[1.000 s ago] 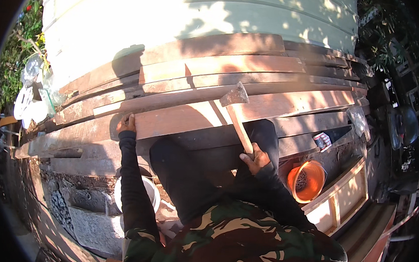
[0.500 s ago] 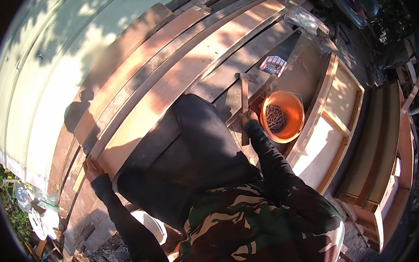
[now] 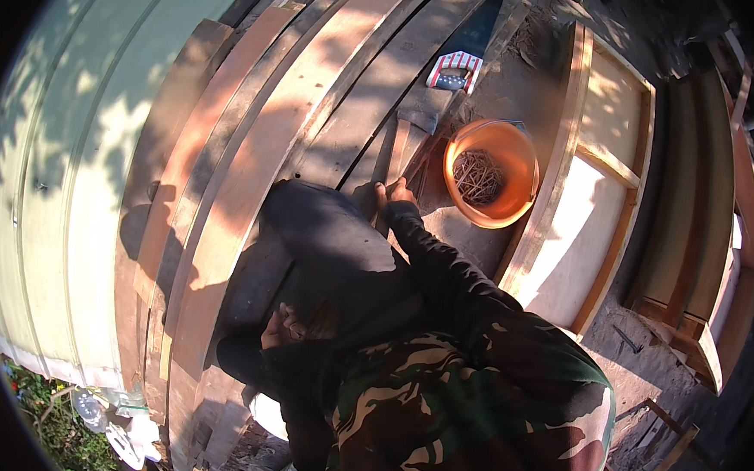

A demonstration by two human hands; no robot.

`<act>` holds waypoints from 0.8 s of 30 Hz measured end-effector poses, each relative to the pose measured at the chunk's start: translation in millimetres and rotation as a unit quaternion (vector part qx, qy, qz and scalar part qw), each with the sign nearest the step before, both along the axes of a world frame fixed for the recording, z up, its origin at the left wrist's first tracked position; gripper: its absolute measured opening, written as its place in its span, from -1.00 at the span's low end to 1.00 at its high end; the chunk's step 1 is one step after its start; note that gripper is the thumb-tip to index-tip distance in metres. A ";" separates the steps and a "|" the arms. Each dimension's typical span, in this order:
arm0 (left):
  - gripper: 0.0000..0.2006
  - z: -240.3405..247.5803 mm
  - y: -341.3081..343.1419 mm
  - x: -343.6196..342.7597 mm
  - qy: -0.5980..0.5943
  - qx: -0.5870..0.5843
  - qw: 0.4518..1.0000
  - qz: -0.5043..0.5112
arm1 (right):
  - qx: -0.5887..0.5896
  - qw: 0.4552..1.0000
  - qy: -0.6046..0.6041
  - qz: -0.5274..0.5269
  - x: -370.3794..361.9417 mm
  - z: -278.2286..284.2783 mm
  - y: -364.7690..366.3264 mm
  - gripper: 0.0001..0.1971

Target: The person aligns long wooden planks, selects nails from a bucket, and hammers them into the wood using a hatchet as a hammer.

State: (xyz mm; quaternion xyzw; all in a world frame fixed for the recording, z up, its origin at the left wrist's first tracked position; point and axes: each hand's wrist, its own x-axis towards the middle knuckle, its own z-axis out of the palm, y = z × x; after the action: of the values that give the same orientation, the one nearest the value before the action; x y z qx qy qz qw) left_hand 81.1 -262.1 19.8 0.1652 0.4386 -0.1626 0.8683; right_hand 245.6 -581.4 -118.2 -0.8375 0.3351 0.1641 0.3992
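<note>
My right hand (image 3: 394,193) grips the wooden handle of a hammer (image 3: 399,146), its head pointing away from me over the boards. Just right of it stands an orange bucket (image 3: 520,162) with many nails (image 3: 477,177) inside. My left hand (image 3: 282,326) rests by my thigh in shadow, fingers curled; whatever may be in them is hidden. Long wooden planks (image 3: 251,176) lie side by side in front of me and to my left. Beyond the hammer is a handsaw (image 3: 454,71) with a red, white and blue handle and a dark blade.
A framed wooden panel (image 3: 569,195) leans at the right of the bucket. Farther right are more wooden box-like frames (image 3: 698,212). A pale ribbed metal sheet (image 3: 61,173) borders the left side, with green plants (image 3: 46,431) below it.
My left hand has come off the plank ends and moved right, in to my thigh. The right hand still holds the hammer, lying at a slightly different tilt. My view has shifted.
</note>
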 end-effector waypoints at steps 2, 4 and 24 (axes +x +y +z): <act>-0.77 20.2 -42.6 15.7 0.029 0.002 0.999 -0.019 | -0.029 0.993 0.066 0.096 0.0 19.1 -14.6 -0.29; -0.77 44.0 -77.4 40.8 0.003 -0.021 0.999 -0.049 | -0.057 0.979 0.081 0.177 -0.9 18.8 -28.6 -0.32; -0.72 -14.4 -38.5 -17.2 -0.050 0.142 0.978 -0.142 | -0.359 0.799 -0.061 0.478 31.0 -68.2 -246.9 -0.79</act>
State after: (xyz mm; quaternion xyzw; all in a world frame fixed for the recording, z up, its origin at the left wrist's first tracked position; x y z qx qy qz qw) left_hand 63.8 -300.6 5.4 0.3556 0.3850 -0.2120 0.8249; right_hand 276.6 -828.4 -186.4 -0.9828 -0.0980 0.1511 -0.0398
